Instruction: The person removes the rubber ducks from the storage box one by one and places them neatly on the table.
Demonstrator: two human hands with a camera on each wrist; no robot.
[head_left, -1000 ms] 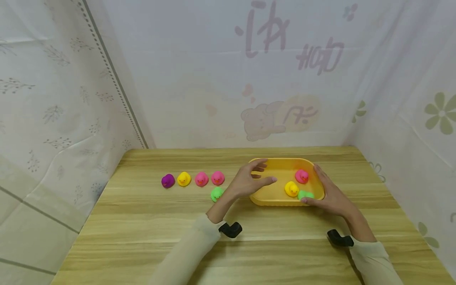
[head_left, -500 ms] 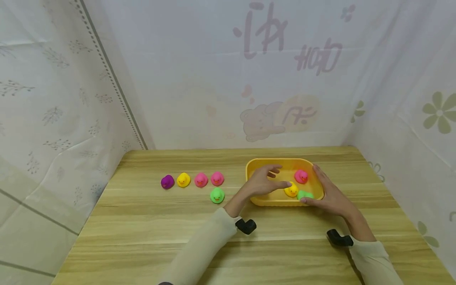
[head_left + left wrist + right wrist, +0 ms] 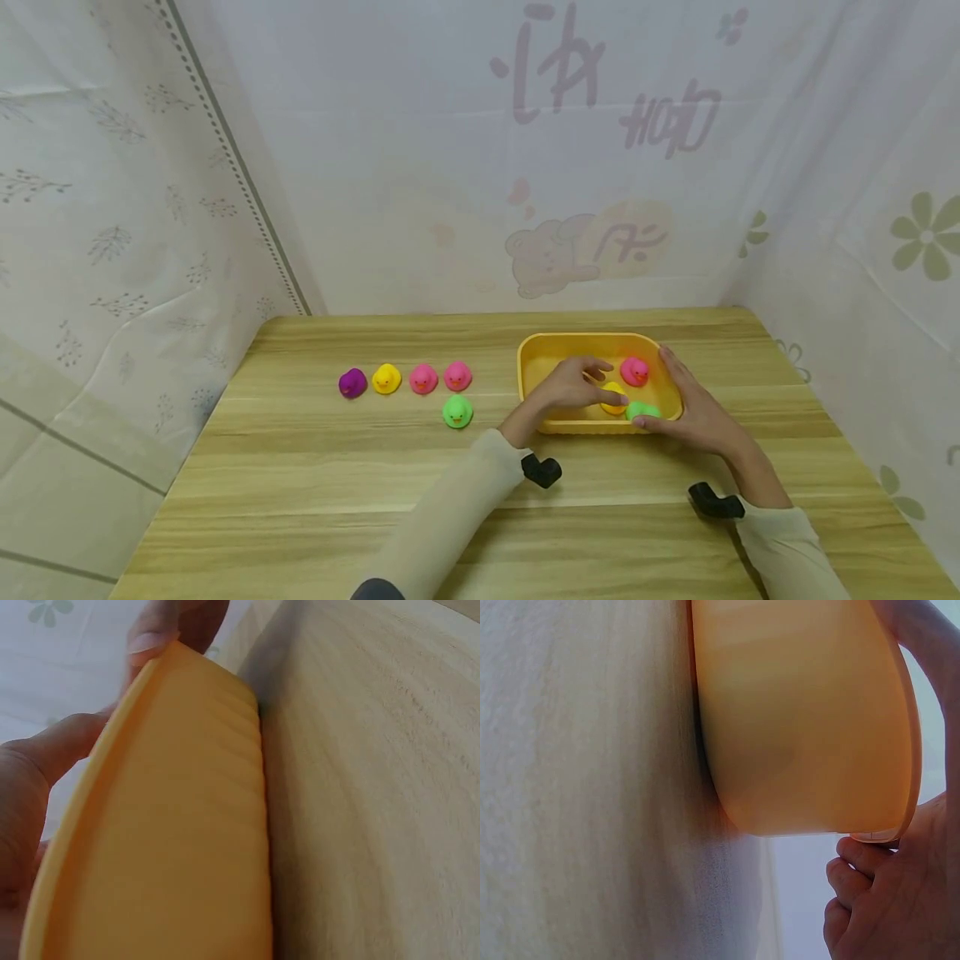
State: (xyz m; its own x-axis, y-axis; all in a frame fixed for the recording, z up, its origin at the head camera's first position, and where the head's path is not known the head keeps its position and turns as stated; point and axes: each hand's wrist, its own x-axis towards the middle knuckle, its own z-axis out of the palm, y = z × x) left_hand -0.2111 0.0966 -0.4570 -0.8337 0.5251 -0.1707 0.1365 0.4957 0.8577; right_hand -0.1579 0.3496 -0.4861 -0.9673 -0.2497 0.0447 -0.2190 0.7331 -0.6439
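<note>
A yellow plastic basin (image 3: 555, 427) stands on the table, with a pink rubber duck (image 3: 634, 372), a yellow rubber duck (image 3: 613, 403) and a green rubber duck (image 3: 643, 410) inside. My left hand (image 3: 570, 385) is in the basin, thumb and fingers spread over the yellow duck, partly hiding it; no grip on it shows. With thumb at the front rim and fingers along the right end, my right hand (image 3: 701, 408) holds the basin. In the right wrist view, curled fingers (image 3: 849, 881) touch the basin's far edge. The left wrist view shows the front wall (image 3: 172, 802); the ducks are hidden there.
Left of the basin sits a row of ducks: purple (image 3: 352, 383), yellow (image 3: 386, 378), pink (image 3: 423, 378) and another pink (image 3: 458, 376). A green duck (image 3: 457, 412) stands in front of the row's right end. Printed curtains (image 3: 420, 167) enclose the wooden table (image 3: 300, 500).
My left hand has moved right, from the basin's left end, near the green duck on the table, to over the yellow duck inside. The right hand has kept its hold on the basin.
</note>
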